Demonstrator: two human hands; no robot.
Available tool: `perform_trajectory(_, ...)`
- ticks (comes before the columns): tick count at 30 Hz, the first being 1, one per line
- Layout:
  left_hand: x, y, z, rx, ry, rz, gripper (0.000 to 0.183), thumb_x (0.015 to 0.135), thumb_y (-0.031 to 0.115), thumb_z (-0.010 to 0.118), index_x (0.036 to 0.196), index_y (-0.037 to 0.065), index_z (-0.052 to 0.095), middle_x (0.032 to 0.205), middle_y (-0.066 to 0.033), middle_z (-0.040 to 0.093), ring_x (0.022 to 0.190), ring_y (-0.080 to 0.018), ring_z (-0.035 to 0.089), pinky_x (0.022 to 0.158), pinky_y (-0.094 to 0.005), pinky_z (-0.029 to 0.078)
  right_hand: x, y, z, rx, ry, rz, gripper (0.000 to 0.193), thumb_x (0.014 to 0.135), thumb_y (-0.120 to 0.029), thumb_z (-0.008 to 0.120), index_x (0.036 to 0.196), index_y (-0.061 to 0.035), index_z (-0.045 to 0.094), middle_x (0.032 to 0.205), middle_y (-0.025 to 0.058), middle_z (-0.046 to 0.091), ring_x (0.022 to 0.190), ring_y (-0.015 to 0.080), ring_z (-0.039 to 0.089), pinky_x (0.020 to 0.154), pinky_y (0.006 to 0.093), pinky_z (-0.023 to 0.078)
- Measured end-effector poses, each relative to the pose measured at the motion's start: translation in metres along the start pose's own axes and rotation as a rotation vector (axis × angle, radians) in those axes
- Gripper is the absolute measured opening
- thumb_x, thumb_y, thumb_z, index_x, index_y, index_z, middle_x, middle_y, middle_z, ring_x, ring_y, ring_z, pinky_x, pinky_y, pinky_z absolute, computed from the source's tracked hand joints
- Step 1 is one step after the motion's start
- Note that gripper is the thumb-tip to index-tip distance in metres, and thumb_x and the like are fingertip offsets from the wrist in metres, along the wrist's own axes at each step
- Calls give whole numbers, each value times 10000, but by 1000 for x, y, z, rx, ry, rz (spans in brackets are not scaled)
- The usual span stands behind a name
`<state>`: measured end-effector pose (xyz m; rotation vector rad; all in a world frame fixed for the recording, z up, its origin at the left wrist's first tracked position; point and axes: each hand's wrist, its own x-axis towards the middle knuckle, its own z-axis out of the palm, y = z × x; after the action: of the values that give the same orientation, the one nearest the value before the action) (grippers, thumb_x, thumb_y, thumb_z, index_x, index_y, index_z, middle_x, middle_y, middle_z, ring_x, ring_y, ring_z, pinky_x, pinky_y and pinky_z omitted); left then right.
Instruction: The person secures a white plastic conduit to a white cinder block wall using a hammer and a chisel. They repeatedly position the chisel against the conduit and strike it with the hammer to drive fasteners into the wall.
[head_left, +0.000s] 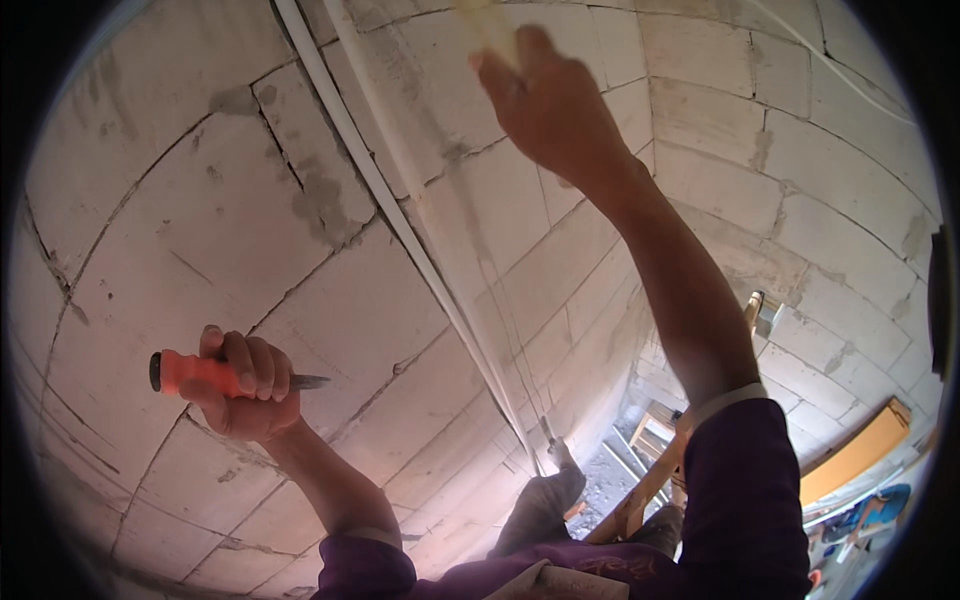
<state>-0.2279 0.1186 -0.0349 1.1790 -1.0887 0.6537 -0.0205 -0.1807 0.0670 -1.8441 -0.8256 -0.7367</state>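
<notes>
My left hand (pixel 247 385) is closed round a short tool with an orange handle (pixel 195 375) and a black end cap. Its dark, tapering metal blade (pixel 310 382) sticks out past my fingers toward the right; whether it is a chisel or a screwdriver I cannot make out. Raised high, my right hand (pixel 555 110) grips a pale yellowish bar-like thing (pixel 487 30), smeared by motion and cut off by the upper rim. A white pipe (pixel 400 228) runs slantwise down the block wall (pixel 190 260) between my hands.
Beside the pipe runs a smoothed pale strip on the wall. A wooden ladder-like frame (pixel 640 490) stands near my legs below. Against the wall at right leans an orange-brown board (pixel 855 455), with blue and other items (pixel 880 508) near it. A white cable (pixel 845 70) hangs at upper right.
</notes>
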Motion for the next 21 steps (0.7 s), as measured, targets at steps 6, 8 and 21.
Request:
perform_trajectory(6, 5, -12, -2, -80, 27, -6, 616, 1036, 486, 539, 1357, -38, 506, 728, -43, 538, 544, -118, 418, 450, -253, 387, -29, 81, 72, -260, 24, -80, 414, 1021, -346, 552, 1111, 54, 492, 713, 272, 654, 658, 404, 691, 590, 468, 554)
perform_trajectory(8, 8, -5, -4, -23, 23, 17, 577, 1032, 466, 558, 1317, -34, 526, 756, -53, 566, 545, -113, 430, 447, -258, 404, -15, 63, 41, -193, -195, -9, 412, 1022, -347, 553, 1108, 51, 496, 722, 270, 659, 657, 401, 693, 596, 473, 553)
perform_trajectory(21, 5, -10, -3, -6, 82, -5, 613, 1022, 494, 561, 1342, -27, 527, 688, -37, 526, 509, -118, 424, 395, -250, 373, -21, 70, 53, -136, -176, 5, 385, 1018, -340, 550, 1086, 36, 504, 709, 203, 660, 588, 317, 678, 530, 428, 527)
